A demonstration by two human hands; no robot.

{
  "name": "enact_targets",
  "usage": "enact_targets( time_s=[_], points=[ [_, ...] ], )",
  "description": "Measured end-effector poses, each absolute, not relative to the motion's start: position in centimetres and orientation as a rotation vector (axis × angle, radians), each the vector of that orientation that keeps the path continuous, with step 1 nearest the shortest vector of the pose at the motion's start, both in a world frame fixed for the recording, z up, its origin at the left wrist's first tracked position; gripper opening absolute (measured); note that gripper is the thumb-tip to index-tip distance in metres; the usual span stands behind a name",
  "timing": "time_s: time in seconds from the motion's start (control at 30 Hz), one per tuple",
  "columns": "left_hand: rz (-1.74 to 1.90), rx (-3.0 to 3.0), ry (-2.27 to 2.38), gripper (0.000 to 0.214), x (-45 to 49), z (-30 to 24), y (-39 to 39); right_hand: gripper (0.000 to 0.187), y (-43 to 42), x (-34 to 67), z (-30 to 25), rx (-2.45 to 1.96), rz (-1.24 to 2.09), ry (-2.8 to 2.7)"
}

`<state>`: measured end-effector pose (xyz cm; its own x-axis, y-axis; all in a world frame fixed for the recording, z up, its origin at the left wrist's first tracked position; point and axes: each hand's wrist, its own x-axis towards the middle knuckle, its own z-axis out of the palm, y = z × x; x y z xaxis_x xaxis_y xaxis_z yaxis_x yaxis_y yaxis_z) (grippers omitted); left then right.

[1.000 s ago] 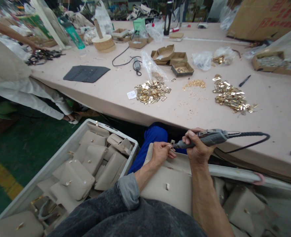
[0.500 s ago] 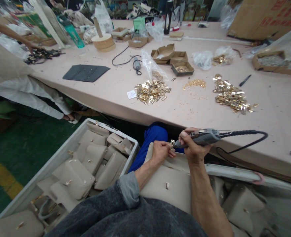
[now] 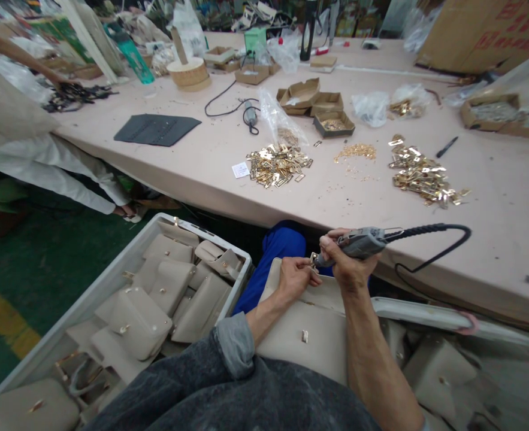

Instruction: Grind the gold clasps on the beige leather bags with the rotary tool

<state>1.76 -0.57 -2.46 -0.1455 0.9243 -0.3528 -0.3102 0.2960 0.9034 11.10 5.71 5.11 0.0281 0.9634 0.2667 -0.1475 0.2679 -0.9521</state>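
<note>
A beige handbag (image 3: pixel 286 338) lies across my lap with its flap lifted toward the table. At the flap's edge my left hand (image 3: pixel 296 276) is closed, its fingers pinching a small gold clasp plate (image 3: pixel 313 258). My right hand (image 3: pixel 351 263) is wrapped round a grey electric screwdriver (image 3: pixel 365 242), which is held nearly level and points left. Its tip meets the clasp plate, though the exact contact is too small to make out. A gold turn-lock (image 3: pixel 305 336) sits on the front of the bag.
Beige bags fill a white crate (image 3: pixel 241 287) on my left; another crate (image 3: pixel 408 306) stands right. The table (image 3: pixel 228 179) bears heaps of gold plates (image 3: pixel 277 164), (image 3: pixel 421 173), tiny screws (image 3: pixel 358 151) and cardboard boxes (image 3: pixel 333 124). A person's pale sleeve (image 3: pixel 12 99) is at left.
My right hand and the electric screwdriver have shifted slightly left and up, with the cord following. My left hand has moved slightly right and keeps its pinch.
</note>
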Motion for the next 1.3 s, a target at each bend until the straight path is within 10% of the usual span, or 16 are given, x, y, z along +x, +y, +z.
enact_targets(
  time_s=[0.5, 1.3],
  points=[
    [1.028, 1.525, 2.073, 0.013, 4.6, -2.2, -2.1, 0.027, 5.1, 11.2, 5.1, -0.928, 1.052, -1.178],
    [0.992, 1.493, 2.000, 0.011, 4.8, -2.7, -2.1, 0.025, 4.4, 11.9, 5.9, -0.925, 1.101, -1.322]
  ],
)
